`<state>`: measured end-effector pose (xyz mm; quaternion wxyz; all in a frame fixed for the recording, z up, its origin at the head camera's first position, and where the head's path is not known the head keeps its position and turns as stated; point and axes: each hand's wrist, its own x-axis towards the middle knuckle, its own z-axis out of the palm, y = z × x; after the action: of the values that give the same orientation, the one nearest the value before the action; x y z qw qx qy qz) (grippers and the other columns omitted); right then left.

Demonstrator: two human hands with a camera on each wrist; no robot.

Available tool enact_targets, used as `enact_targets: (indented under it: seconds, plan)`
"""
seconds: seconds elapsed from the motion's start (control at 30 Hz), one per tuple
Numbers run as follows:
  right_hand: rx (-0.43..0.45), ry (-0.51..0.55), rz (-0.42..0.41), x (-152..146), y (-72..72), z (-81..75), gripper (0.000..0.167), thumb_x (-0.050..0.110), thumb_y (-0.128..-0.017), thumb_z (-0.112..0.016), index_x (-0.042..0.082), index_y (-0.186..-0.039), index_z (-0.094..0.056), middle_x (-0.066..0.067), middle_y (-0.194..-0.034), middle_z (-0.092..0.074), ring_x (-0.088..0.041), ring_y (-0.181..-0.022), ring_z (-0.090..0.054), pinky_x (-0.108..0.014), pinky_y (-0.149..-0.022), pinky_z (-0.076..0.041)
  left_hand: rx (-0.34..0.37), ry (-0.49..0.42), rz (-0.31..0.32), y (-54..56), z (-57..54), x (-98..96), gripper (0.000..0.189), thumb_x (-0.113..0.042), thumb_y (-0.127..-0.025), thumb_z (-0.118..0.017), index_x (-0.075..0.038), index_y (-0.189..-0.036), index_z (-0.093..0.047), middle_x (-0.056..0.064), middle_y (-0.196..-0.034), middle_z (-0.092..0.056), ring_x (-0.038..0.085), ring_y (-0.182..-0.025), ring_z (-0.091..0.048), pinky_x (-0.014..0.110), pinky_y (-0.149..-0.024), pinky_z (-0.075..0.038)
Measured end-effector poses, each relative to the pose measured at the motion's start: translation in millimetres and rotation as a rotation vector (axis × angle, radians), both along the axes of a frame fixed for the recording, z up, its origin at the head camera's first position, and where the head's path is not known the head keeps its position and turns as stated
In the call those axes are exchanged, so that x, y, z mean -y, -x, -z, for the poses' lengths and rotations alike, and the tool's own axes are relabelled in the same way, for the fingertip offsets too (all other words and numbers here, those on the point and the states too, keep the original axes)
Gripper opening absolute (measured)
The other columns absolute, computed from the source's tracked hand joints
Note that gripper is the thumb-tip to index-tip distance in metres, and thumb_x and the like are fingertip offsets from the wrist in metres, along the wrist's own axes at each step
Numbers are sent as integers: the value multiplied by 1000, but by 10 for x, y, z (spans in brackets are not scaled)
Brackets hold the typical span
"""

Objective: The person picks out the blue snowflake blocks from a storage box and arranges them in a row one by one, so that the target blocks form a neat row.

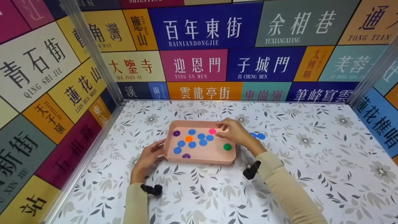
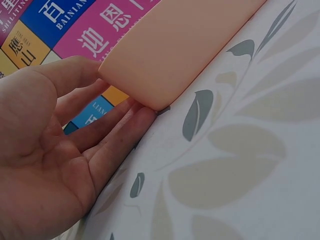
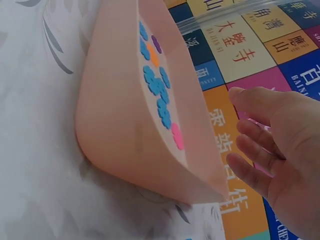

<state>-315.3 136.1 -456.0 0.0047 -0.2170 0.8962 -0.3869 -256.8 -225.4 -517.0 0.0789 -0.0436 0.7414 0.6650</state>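
Note:
A shallow pink tray [image 1: 202, 161] stands on the table, holding flower-shaped plastic discs: several blue discs [image 1: 201, 136], two purple discs [image 1: 176, 133], an orange disc [image 1: 188, 139], a pink disc [image 1: 212, 131] and a green disc [image 1: 227, 147]. At the tray's left end, my left hand [image 1: 150, 158] touches the outer wall. Its fingers [image 2: 122, 132] are fairly straight, and some reach the tray's lower edge. My right hand [image 1: 233, 130] is over the tray's far right corner, near the pink disc. Between its loosely bent fingers [image 3: 250, 170] and thumb I see nothing held.
Blue discs [image 1: 258, 136] lie outside the tray on the right, partly hidden behind the right wrist. A white floral-patterned cover [image 1: 304, 174] lies over the table. Colourful panels with printed signs [image 1: 196, 65] enclose the back and sides.

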Motion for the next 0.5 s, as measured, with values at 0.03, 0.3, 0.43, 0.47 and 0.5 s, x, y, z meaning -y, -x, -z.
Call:
enact_targets:
  seconds: [0.03, 0.3, 0.43, 0.47, 0.5]
  plan:
    - [10, 2, -4, 25, 9, 24, 44, 21, -88, -77, 6, -128, -67, -16, -118, -68, -29, -102, -62, -43, -90, -56, 6, 15, -6, 1, -2, 0, 52, -7, -94, -62, -14, -145, -53, 18, -144, -57, 30, -126, -60, 38, -95, -60]
    - [16, -38, -41, 200, 82, 174, 41, 17, -87, -77, 1, -123, -68, -20, -120, -67, -33, -104, -63, -45, -90, -56, 43, 21, -3, -11, -10, 1, 52, -11, -95, -62, -18, -145, -53, 15, -146, -55, 30, -129, -58, 38, -99, -58]
    - [46, -64, -36, 270, 120, 218, 43, 16, -86, -78, -1, -123, -67, -19, -122, -66, -35, -109, -63, -46, -93, -57, 52, 23, 3, -8, -8, 7, 52, -11, -94, -63, -21, -145, -53, 13, -146, -55, 28, -129, -58, 38, -99, -58]
    - [64, -71, -31, 287, 128, 228, 43, 16, -86, -78, 0, -124, -67, -19, -123, -65, -34, -110, -63, -46, -94, -57, 55, 22, 0, -5, -9, 10, 52, -11, -94, -63, -21, -145, -54, 12, -146, -56, 28, -129, -58, 38, -98, -58]
    - [84, -79, -25, 304, 134, 237, 44, 17, -86, -78, 0, -125, -66, -18, -124, -64, -33, -111, -63, -45, -95, -57, 60, 23, 0, -4, -9, 14, 52, -12, -94, -63, -22, -145, -54, 12, -146, -55, 27, -129, -58, 37, -98, -58]
